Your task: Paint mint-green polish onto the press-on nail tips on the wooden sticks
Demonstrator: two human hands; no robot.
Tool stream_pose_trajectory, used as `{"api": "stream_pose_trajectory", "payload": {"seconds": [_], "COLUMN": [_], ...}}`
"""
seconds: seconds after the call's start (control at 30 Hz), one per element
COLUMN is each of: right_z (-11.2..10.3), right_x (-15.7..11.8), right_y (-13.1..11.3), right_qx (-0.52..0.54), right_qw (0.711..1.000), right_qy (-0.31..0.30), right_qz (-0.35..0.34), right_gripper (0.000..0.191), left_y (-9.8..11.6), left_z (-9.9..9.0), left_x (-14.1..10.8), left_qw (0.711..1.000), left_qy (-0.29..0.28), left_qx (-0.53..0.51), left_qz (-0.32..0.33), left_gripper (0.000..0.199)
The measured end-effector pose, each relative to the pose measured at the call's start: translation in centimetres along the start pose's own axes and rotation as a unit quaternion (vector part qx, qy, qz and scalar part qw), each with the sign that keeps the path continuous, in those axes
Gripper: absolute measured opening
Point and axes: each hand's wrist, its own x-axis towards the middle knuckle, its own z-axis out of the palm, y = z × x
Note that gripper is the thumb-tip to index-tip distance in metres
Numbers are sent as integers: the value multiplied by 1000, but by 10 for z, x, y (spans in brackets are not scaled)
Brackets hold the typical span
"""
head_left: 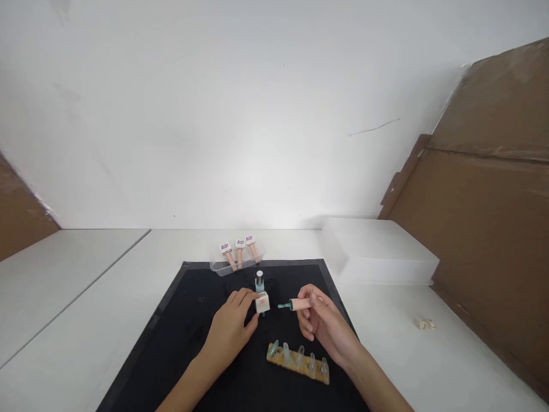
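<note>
My left hand (234, 320) pinches a small white nail polish bottle (262, 303) between thumb and fingers above the black mat. In my right hand (323, 317) is the pink-handled nail polish brush (300, 304), its teal-coated bristles pointing left toward the bottle, with a gap between them. Behind the bottle a teal figure-like holder with a silver round top (259, 279) stands upright. Below my hands lies a yellowish strip (298, 363) bearing several nail tips; the leftmost nail tip (273, 348) is teal, while the others look clear or pale.
A clear plastic tray (223, 270) at the mat's back edge holds three pink-capped white bottles (239, 252). A white box (377, 252) stands at back right. Small cream rings (424, 324) lie on the white table to the right. Brown cardboard (489, 229) borders the right side.
</note>
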Motion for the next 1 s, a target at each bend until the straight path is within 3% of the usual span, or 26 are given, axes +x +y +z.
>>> {"api": "stream_pose_trajectory", "payload": {"seconds": [0.23, 0.43, 0.5, 0.63, 0.7, 0.83, 1.0], "right_z": [0, 1, 1, -1, -2, -4, -5], "right_x": [1, 3, 3, 4, 4, 5, 6], "right_y": [-1, -1, -1, -2, -3, -4, -4], "right_qx": [4, 4, 5, 9, 12, 17, 15], "right_qw": [1000, 1000, 1000, 1000, 1000, 1000, 1000], "right_qy": [2, 9, 12, 15, 19, 22, 25], "right_qz": [1, 2, 1, -2, -7, -13, -12], "right_gripper": [24, 24, 23, 23, 22, 22, 22], "left_y": [-3, 1, 5, 12, 15, 23, 29], "left_z": [5, -4, -12, -23, -23, -15, -9], "left_x": [-1, -2, -3, -10, -14, -16, -15], "left_qw": [995, 990, 984, 949, 933, 935, 946], "left_qy": [-31, -7, -36, -206, -261, -269, -244], "left_qx": [-85, -140, -171, -237, -247, -230, -212], "left_qz": [-37, -30, -21, -22, -15, 2, -8], "left_gripper": [34, 43, 42, 39, 40, 41, 22]}}
